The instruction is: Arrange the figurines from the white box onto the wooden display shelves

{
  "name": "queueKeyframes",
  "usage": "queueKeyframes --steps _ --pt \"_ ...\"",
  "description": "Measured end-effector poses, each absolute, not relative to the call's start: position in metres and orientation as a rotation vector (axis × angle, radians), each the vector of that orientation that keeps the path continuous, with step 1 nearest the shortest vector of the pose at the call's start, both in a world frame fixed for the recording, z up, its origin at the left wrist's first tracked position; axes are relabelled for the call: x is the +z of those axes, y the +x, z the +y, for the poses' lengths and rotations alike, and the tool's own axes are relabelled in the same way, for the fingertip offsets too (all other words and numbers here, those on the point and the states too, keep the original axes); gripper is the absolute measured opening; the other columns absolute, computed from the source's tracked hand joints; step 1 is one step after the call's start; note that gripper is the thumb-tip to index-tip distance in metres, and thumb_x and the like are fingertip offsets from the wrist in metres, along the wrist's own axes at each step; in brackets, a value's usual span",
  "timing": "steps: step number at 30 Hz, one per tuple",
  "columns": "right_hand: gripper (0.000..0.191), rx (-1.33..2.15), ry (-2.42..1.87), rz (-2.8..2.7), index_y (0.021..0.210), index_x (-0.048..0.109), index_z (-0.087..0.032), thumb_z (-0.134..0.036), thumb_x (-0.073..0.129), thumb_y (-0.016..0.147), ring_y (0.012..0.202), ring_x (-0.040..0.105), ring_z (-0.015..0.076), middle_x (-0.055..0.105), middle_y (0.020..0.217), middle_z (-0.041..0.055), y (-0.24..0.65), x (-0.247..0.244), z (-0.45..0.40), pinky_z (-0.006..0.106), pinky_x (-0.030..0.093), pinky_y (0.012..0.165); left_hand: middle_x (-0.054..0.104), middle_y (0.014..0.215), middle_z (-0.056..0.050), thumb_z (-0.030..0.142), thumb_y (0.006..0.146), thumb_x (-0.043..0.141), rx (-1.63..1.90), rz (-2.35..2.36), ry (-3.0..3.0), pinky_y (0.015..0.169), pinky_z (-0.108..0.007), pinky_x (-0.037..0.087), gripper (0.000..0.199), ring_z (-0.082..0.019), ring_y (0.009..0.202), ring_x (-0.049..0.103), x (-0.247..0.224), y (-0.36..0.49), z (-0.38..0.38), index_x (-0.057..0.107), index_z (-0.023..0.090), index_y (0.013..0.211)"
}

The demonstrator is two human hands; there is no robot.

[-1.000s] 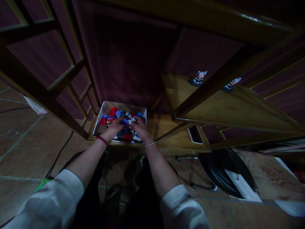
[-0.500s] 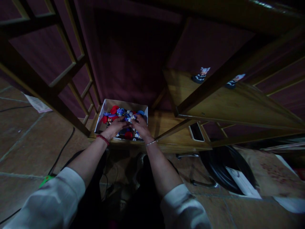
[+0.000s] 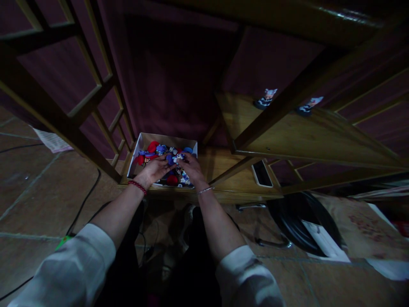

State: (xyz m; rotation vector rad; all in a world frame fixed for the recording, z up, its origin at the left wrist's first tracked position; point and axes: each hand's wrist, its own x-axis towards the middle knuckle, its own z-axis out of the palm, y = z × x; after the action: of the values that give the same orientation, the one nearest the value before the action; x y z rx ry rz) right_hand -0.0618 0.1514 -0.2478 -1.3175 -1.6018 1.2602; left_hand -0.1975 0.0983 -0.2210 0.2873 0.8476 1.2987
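Observation:
Over a shallow white cardboard box (image 3: 136, 158) on the low wooden shelf, both my hands are closed on one small figurine (image 3: 178, 158), white and dark blue, with a round blue base (image 3: 170, 160) on its left. My left hand (image 3: 154, 171) has its fingers at the base. On the figure's other side, my right hand (image 3: 192, 169) pinches it with thumb and fingers. Several red and blue round pieces and small figures fill the box beneath, among them a red piece (image 3: 153, 146) at the back and another red piece (image 3: 172, 179) near the front. My hands hide part of the contents.
Two small figurines, one here (image 3: 266, 99) and one there (image 3: 309, 106), stand on the higher wooden shelf (image 3: 255, 132) to the right. A white-edged phone-like object (image 3: 262, 174) lies on the low shelf. Wooden lattice (image 3: 96, 96) rises at left; a black round stool seat (image 3: 287, 217) is at right.
The figurine has turned between my hands, so its round blue base now shows on the left. My left fingers have straightened a little, and the view has shifted slightly.

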Motion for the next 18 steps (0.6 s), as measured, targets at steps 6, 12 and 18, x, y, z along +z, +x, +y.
queueKeyframes --steps 6,12,18 --pt "0.032 1.304 -1.207 -1.544 0.101 0.056 -0.021 -0.029 0.057 0.07 0.086 0.057 0.0136 0.062 0.093 -0.0001 -0.06 -0.247 0.154 0.029 0.045 0.081 0.063 0.094 -0.005 -0.002 0.074 0.042 1.295 0.833 0.296 0.095 -0.038 0.043 0.032 -0.014 0.094 0.058 -0.219 -0.195 0.099 0.061 0.014 0.095" --pt "0.039 1.249 -1.199 -1.584 0.11 0.053 -0.025 -0.027 0.055 0.071 0.089 0.056 0.0124 0.06 0.098 -0.0009 -0.057 -0.246 0.154 0.028 0.044 0.083 0.064 0.097 -0.006 0.002 0.074 0.046 1.288 0.815 0.303 0.096 -0.039 0.042 0.03 -0.014 0.094 0.059 -0.221 -0.193 0.099 0.06 0.014 0.098" --pt "0.036 1.26 -1.164 -1.625 0.108 0.055 -0.026 -0.023 0.053 0.072 0.088 0.056 0.0115 0.06 0.1 -0.0023 -0.057 -0.236 0.151 0.026 0.045 0.083 0.065 0.093 -0.005 0.001 0.075 0.044 1.278 0.789 0.253 0.095 -0.038 0.043 0.029 -0.014 0.093 0.06 -0.224 -0.193 0.101 0.06 0.014 0.095"
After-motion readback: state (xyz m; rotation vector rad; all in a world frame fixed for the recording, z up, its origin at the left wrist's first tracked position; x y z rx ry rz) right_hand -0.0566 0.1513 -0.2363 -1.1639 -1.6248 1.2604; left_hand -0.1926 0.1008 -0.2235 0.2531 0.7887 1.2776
